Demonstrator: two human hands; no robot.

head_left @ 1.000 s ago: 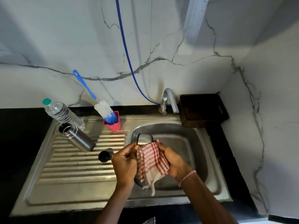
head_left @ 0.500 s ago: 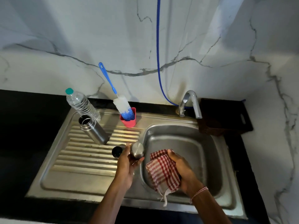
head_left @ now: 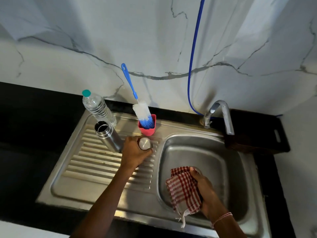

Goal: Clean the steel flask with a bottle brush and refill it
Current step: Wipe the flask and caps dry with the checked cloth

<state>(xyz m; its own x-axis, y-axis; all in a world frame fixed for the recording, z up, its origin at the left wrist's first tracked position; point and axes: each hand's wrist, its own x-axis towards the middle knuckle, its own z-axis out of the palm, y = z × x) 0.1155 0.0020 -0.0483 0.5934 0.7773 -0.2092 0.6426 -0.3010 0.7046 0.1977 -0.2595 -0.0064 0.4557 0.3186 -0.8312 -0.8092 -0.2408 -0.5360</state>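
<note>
Two bare forearms showed over the near rim of the sink [head_left: 197,152], uncovered all the way to the lower edge of the view. The right hand [head_left: 204,188], over the sink's basin, had a thin band [head_left: 222,218] round its wrist, pale pink and whitish, twisted or beaded; which of the two could not be told. The band seemed to run in more than one strand and sat snug just behind the hand. The left hand [head_left: 135,152], over the sink's ribbed drainer, showed its back and knuckles; its wrist was bare.
</note>
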